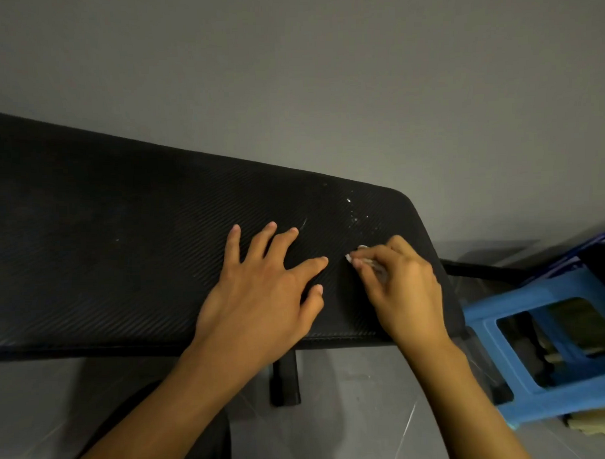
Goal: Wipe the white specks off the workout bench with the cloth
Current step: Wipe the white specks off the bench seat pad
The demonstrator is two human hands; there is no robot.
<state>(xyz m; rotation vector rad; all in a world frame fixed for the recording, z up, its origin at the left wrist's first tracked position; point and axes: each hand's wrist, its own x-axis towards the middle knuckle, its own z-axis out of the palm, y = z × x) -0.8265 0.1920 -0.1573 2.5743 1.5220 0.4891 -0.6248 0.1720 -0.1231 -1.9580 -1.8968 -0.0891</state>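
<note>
The black ribbed workout bench (106, 236) runs from the left edge to the right of centre. White specks (353, 212) are scattered near its far right corner, and a faint one lies further left. My left hand (262, 292) rests flat on the pad with fingers spread. Just to its right, my right hand (399, 284) is closed on a small pale cloth (358, 254), only a bit of which shows between the fingertips. The cloth touches the pad a little nearer to me than the specks.
A blue plastic stool (513, 328) lies tilted on the floor right of the bench end, with blue items behind it. A black bench leg (285, 377) stands below the pad. A grey wall is behind; pale floor tiles lie below.
</note>
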